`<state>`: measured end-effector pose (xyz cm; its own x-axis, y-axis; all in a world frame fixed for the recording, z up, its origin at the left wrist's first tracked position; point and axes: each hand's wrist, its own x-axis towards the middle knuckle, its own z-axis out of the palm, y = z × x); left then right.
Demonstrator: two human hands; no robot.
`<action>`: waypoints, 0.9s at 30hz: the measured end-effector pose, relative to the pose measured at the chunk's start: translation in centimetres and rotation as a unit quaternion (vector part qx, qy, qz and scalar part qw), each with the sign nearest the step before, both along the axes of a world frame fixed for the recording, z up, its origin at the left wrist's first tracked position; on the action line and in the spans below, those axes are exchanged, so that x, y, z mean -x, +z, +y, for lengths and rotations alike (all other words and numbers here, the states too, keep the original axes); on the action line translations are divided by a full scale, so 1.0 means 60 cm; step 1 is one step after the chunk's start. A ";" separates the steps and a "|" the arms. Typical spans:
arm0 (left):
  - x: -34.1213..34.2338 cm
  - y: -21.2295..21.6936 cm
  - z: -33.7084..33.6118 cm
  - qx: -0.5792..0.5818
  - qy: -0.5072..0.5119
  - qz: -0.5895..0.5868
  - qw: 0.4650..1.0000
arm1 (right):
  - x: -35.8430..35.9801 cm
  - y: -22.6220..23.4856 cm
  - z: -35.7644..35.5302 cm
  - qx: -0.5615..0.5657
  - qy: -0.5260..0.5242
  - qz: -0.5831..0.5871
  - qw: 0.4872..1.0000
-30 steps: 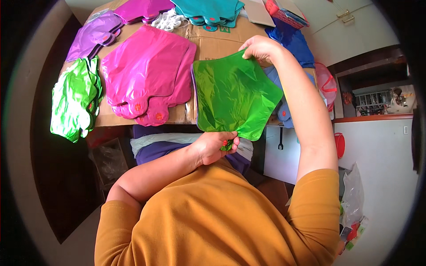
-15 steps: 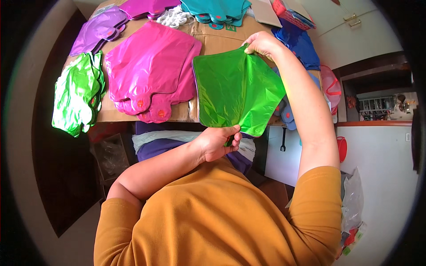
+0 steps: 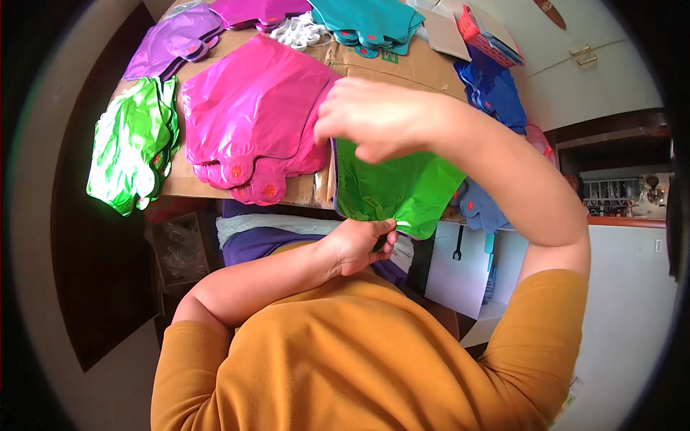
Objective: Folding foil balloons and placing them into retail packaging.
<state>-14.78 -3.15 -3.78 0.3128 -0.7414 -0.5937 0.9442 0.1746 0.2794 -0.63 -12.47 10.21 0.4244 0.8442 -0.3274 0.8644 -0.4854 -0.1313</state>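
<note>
Head view, right hand [image 3: 374, 118] overlapping green foil [image 3: 395, 185], pink stack [image 3: 251, 108]

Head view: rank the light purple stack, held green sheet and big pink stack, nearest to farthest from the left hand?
1. Green sheet, in the left hand.
2. Big pink stack, left of the sheet.
3. Light purple stack, far left.

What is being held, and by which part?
The left hand holds the green foil sheet by its near edge; for the right hand, I cannot tell.
</note>
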 end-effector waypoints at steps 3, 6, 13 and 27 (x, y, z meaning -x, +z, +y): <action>-0.004 0.007 0.001 -0.005 -0.009 -0.006 1.000 | 0.010 -0.015 0.049 0.145 0.044 -0.006 0.988; -0.011 0.014 0.005 -0.016 -0.027 -0.007 0.999 | 0.014 -0.032 0.073 0.215 0.090 -0.029 0.972; -0.020 -0.030 0.019 0.070 -0.047 0.002 0.996 | 0.013 -0.048 0.083 0.293 0.094 -0.027 0.951; -0.016 -0.015 0.013 0.109 0.007 0.078 0.991 | -0.041 -0.092 -0.011 0.004 0.103 -0.083 0.991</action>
<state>-13.80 -2.38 -4.67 0.2402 -0.8541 -0.4613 0.9702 0.2273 0.0843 1.82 -13.16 4.67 0.2918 0.9162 -0.2746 0.9547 -0.2965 0.0251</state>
